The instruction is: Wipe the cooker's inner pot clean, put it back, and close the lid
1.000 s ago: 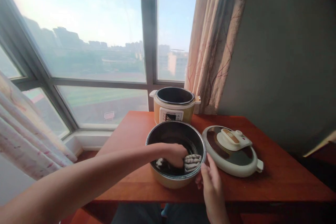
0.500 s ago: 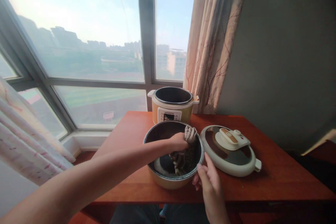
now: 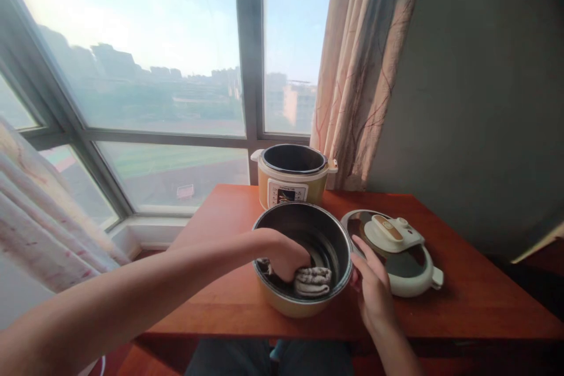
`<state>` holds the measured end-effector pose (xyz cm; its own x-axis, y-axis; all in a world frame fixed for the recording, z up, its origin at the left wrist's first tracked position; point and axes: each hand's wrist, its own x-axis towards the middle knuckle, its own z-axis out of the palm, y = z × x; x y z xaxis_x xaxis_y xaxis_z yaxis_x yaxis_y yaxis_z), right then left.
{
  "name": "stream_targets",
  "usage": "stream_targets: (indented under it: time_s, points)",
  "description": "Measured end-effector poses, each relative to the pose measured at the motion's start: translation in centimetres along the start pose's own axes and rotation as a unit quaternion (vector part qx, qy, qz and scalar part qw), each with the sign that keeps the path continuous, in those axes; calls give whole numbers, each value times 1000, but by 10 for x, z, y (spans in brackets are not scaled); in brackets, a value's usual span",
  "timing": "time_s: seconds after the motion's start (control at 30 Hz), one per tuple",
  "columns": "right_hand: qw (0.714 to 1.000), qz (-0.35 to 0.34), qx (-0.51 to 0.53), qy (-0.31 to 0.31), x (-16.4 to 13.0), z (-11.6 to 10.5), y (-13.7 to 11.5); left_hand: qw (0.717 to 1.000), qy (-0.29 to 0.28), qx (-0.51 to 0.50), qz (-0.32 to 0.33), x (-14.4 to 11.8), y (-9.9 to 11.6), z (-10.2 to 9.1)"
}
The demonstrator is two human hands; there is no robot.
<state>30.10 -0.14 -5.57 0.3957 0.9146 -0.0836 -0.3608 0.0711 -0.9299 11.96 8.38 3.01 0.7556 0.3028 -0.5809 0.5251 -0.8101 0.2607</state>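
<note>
Left hand (image 3: 286,258) inside the inner pot (image 3: 302,258), fingers closed on a cloth (image 3: 312,280) at the pot bottom. Right hand (image 3: 374,288) open, fingers against the pot's outer rim; lid (image 3: 396,252) just beyond it.

Cooker base (image 3: 293,179), yellow, open, at table's far edge by the window. Lid (image 3: 394,251), white-rimmed with handle, flat on the table (image 3: 462,299), right side. Table: reddish wood. Curtain (image 3: 361,70), patterned, right of window (image 3: 145,70); second curtain (image 3: 48,217) at left.
</note>
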Motion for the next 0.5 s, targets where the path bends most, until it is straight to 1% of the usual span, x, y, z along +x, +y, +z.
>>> stream_targets:
  time_s: [0.13, 0.2, 0.27, 0.37, 0.43, 0.5]
  points:
    - [999, -25, -32, 5, 18, 2, -3, 996, -54, 58, 30, -2, -6, 2]
    - [999, -36, -41, 5, 22, 5, -2, 995, -51, 72, 38, -2, -8, 4]
    - [999, -37, -37, 10, 23, 10, 1, 997, -28, 52, 53, -2, -8, 5]
    - [999, -29, -26, 16, 21, 16, 6, 997, 14, -19, 67, 2, -2, 8]
    - [999, -25, -29, 7, 19, 18, 9, 997, 52, -37, 47, 9, 5, 11]
    - [999, -27, -44, -8, 19, 17, 10, 994, 97, -52, -1, 18, 11, 14]
